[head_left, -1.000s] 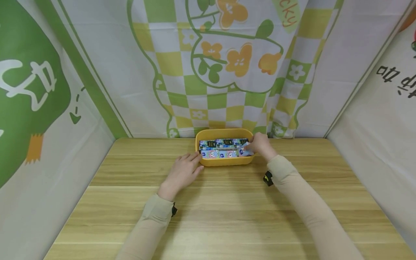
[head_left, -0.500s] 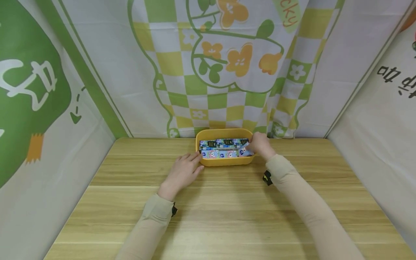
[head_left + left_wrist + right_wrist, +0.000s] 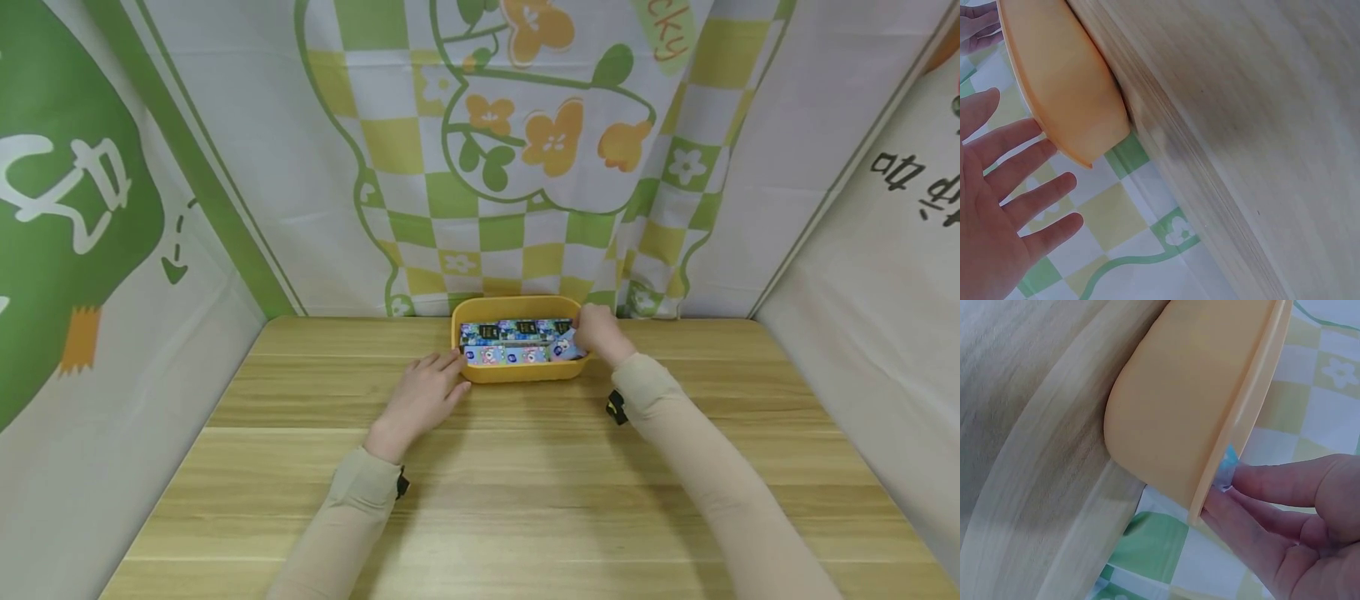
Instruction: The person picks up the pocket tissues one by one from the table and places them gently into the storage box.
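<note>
A yellow plastic basket [image 3: 517, 374] stands at the table's back edge, holding several small printed packets in two rows. Dark blue packets [image 3: 517, 330] make up the back row, light blue ones [image 3: 483, 356] the front row. In the front right corner, a tilted light blue packet [image 3: 562, 347] is pinched between the thumb and fingers of my right hand [image 3: 602, 333]. Only a crinkled bit of that packet [image 3: 1227, 467] shows above the rim in the right wrist view. My left hand [image 3: 422, 392] touches the basket's left end with its fingertips, fingers spread and fairly straight.
The wooden table [image 3: 510, 500] reaches toward me. Right behind the basket hangs a green and yellow checked curtain [image 3: 510, 225]. Printed white cloth walls [image 3: 862, 275] close in both sides.
My right hand shifts very slightly at the basket's right end, and the pinched packet's tilt changes a little. The left hand and the basket stay in place.
</note>
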`<action>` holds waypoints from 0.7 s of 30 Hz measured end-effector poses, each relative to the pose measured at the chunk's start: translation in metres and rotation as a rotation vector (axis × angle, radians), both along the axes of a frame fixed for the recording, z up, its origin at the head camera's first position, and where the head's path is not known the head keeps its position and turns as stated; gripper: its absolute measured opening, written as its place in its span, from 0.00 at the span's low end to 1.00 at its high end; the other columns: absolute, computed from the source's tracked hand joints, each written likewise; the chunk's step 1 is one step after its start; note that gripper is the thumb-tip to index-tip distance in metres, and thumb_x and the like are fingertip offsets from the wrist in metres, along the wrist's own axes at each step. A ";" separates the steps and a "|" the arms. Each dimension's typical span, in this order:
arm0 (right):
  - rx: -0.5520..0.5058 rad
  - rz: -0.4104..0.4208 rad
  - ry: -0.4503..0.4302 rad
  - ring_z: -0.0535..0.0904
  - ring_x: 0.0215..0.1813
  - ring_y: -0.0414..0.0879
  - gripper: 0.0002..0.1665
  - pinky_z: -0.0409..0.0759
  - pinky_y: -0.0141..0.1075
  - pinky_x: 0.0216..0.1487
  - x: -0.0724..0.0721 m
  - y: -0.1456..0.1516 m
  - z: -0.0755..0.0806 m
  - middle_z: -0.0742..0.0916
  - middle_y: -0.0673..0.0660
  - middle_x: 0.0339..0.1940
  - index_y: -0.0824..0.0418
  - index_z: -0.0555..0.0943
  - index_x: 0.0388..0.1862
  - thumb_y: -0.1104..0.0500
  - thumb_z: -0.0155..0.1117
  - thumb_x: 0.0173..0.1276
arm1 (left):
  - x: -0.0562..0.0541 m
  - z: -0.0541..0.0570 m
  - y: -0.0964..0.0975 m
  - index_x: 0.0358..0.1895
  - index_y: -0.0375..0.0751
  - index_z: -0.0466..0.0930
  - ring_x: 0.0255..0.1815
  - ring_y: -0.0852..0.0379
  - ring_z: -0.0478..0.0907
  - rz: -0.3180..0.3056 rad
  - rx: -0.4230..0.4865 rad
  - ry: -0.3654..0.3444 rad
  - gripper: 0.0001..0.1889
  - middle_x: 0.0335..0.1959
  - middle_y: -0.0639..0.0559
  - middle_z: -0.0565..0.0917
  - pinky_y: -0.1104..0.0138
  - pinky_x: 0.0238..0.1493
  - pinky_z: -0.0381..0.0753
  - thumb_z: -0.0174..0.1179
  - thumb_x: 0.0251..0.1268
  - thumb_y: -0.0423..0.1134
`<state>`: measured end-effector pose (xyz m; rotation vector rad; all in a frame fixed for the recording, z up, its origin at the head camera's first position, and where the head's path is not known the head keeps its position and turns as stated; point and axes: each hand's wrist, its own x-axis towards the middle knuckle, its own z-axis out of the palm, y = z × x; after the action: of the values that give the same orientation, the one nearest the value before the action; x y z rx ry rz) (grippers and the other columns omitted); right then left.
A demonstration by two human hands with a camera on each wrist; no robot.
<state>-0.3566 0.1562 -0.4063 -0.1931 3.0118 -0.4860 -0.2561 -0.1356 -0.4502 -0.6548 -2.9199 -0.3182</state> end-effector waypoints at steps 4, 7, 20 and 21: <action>-0.004 -0.006 0.011 0.77 0.38 0.54 0.11 0.78 0.38 0.34 0.000 0.001 0.001 0.86 0.64 0.37 0.66 0.84 0.29 0.72 0.56 0.48 | 0.000 0.000 0.000 0.68 0.42 0.68 0.68 0.38 0.66 -0.002 0.002 0.003 0.26 0.70 0.46 0.68 0.43 0.67 0.65 0.49 0.72 0.51; -0.014 -0.011 0.010 0.74 0.33 0.52 0.09 0.74 0.35 0.28 -0.001 0.002 0.002 0.84 0.61 0.30 0.64 0.82 0.23 0.73 0.57 0.47 | -0.001 0.000 0.000 0.67 0.43 0.68 0.68 0.38 0.66 -0.001 0.002 0.008 0.26 0.70 0.46 0.68 0.43 0.66 0.65 0.49 0.72 0.51; 0.093 0.002 0.135 0.80 0.31 0.57 0.11 0.84 0.47 0.33 -0.004 -0.003 -0.003 0.84 0.65 0.25 0.64 0.76 0.14 0.72 0.55 0.52 | -0.001 0.000 0.000 0.68 0.42 0.68 0.67 0.37 0.66 -0.006 -0.008 0.013 0.26 0.70 0.46 0.68 0.44 0.66 0.65 0.48 0.72 0.51; 0.103 0.003 0.142 0.81 0.32 0.57 0.11 0.84 0.48 0.34 -0.004 -0.003 -0.004 0.84 0.65 0.26 0.64 0.76 0.14 0.72 0.55 0.53 | -0.001 0.000 0.000 0.67 0.42 0.68 0.67 0.37 0.66 -0.005 -0.007 0.012 0.26 0.70 0.46 0.68 0.44 0.66 0.65 0.48 0.72 0.51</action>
<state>-0.3607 0.1531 -0.4105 -0.2343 3.1639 -0.3286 -0.2570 -0.1358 -0.4502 -0.6630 -2.9095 -0.3029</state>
